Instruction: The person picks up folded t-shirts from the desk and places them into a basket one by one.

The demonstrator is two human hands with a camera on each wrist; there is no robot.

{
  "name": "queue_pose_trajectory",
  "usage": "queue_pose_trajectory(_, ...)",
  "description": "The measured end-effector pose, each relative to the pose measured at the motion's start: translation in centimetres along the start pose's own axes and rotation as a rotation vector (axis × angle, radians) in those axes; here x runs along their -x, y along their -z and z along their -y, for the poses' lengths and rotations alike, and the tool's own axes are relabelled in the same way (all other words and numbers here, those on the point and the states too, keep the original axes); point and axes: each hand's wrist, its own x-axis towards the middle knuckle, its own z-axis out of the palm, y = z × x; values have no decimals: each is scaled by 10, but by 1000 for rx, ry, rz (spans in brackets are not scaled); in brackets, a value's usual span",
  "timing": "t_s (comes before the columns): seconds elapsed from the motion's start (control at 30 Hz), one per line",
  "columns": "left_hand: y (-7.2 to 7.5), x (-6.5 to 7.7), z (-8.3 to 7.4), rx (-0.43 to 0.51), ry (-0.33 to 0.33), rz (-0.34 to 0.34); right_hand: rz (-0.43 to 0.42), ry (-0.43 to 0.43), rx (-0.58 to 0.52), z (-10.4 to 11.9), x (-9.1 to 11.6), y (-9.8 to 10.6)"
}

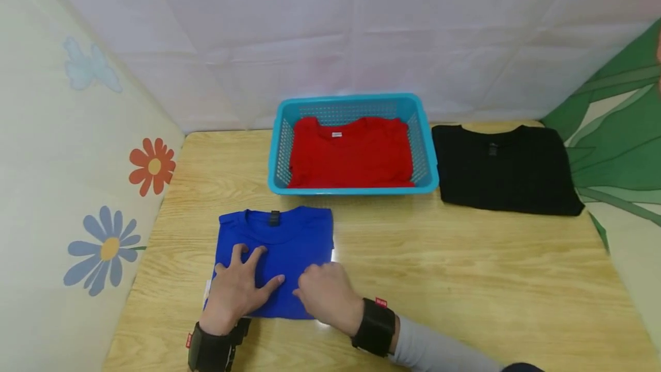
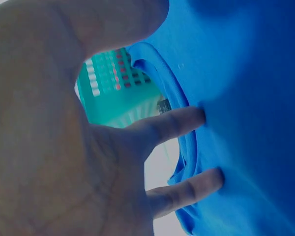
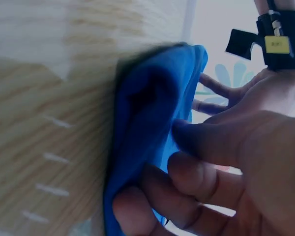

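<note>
A folded blue T-shirt (image 1: 304,245) lies on the table at the left front, its neckline facing away from me. My left hand (image 1: 234,289) rests on its left part with fingers spread; in the left wrist view two fingertips press the blue cloth (image 2: 255,123) below the collar. At the shirt's lower right edge is my right hand (image 1: 330,294), its fingers curled. The right wrist view shows the thumb and bent fingers (image 3: 132,211) against the folded blue edge (image 3: 152,118), gripping it. Where the fingertips end is partly hidden.
Behind the blue shirt stands a turquoise plastic basket (image 1: 353,192) with a folded red T-shirt (image 1: 351,157) in it. A folded black T-shirt (image 1: 506,171) lies to the basket's right on the wooden table (image 1: 465,268). White cloth (image 1: 268,45) hangs along the back.
</note>
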Motion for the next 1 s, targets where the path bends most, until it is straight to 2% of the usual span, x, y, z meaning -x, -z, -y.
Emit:
queue_pose_trajectory(0.13,-2,1,-9,-22,-44,-45,75,-70,-72,-16,8,-1)
queue_pose_trajectory(0.27,-5,1,-15,-13,-90,-112,86,-119,-136,-33,17,0)
queue_pose_trajectory(0.5,-7,0,-32,14,-177,-104,68,-194,-254,-63,38,9)
queue_pose_trajectory(0.67,-9,0,-41,20,-284,-158,107,-260,-310,-83,52,12)
queue_pose_trajectory(0.73,-10,0,-41,56,-298,-167,123,-290,-335,-90,58,14)
queue_pose_trajectory(0.87,-12,-4,-42,148,-285,-201,130,-343,-367,-101,69,15)
queue_pose_trajectory(1.0,-15,-13,-45,283,-262,-237,130,-381,-390,-108,79,15)
